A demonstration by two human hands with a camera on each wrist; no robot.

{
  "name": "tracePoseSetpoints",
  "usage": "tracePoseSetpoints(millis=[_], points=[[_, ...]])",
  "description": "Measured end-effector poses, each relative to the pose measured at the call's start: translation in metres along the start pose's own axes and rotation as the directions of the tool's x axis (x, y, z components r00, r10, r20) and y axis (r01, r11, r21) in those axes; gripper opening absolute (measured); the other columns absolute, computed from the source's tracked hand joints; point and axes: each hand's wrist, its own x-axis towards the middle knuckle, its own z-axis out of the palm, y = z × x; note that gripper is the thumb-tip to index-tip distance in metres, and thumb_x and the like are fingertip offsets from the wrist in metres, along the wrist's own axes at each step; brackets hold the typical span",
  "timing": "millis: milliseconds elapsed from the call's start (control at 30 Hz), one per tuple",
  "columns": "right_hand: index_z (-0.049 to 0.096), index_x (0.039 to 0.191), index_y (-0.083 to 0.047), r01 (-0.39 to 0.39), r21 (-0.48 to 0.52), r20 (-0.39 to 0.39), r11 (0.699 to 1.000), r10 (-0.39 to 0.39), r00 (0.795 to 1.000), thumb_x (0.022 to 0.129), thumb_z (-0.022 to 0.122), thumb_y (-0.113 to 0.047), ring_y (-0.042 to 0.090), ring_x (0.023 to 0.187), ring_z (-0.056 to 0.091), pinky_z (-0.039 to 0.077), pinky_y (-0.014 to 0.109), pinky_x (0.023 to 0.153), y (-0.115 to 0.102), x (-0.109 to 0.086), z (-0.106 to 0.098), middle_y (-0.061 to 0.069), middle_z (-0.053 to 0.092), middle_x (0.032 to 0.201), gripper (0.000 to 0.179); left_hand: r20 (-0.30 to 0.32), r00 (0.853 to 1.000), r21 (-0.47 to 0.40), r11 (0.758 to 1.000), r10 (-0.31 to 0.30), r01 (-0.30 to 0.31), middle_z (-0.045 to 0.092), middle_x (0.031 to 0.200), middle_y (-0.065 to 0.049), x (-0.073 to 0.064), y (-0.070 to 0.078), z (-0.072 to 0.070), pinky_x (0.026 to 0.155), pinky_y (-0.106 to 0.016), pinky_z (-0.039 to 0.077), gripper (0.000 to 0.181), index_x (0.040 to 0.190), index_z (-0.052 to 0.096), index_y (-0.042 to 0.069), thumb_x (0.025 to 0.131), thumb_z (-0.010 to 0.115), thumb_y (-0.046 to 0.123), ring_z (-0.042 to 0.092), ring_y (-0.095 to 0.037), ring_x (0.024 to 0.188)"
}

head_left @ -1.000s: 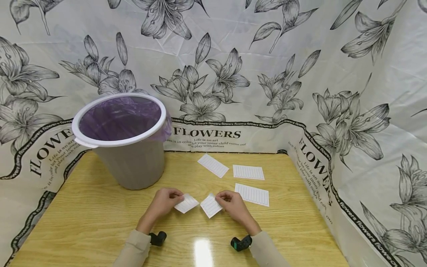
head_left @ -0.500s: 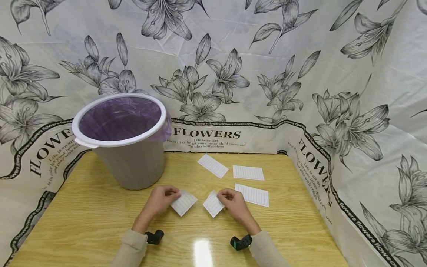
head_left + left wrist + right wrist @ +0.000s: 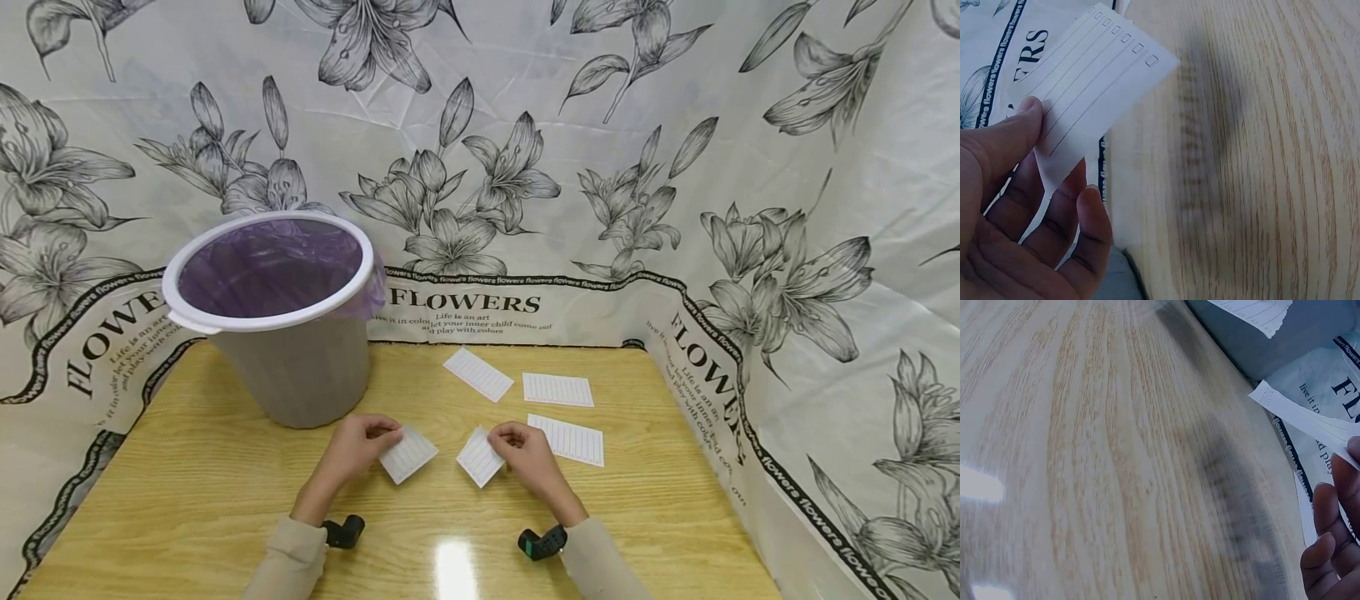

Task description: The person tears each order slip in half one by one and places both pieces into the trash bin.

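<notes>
Between thumb and fingers, my left hand (image 3: 356,451) pinches a piece of lined white paper (image 3: 408,454); small printed boxes run along one edge of it in the left wrist view. My right hand (image 3: 531,461) pinches another piece of lined paper (image 3: 480,457), whose narrow, curved side shows in the right wrist view (image 3: 1304,419). The two pieces are held apart above the table, with a gap between them. A torn, jagged edge shows on the left hand's piece (image 3: 1254,314) at the top of the right wrist view.
A grey bin (image 3: 315,375) with a white rim and purple liner stands at the back left of the wooden table (image 3: 420,533). Lined paper slips lie at the back: one left (image 3: 478,374), one right (image 3: 558,389), one nearer (image 3: 567,439). Flower-printed cloth hangs behind and beside.
The two paper pieces, meeting at a corner a second ago, have come apart. My left hand has shifted left with its piece; my right hand has moved only slightly.
</notes>
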Motion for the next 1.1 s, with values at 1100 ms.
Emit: tracePoseSetpoints(millis=[1100], points=[[0.077,0.1,-0.012,0.07,-0.053,-0.035,0.996,-0.072,0.997,0.099,0.072,-0.02,0.01,0.083,0.065,0.053,0.025,0.075,-0.026,0.014,0.002,0.001,0.073,0.092,0.01,-0.073,0.99,0.079,0.99,0.124,-0.118,0.079,0.096,-0.008,-0.003,0.015,-0.022,0.068,-0.023,0.053,0.011,0.1,0.081,0.006,0.094,0.076,0.013,0.069,-0.014,0.081]])
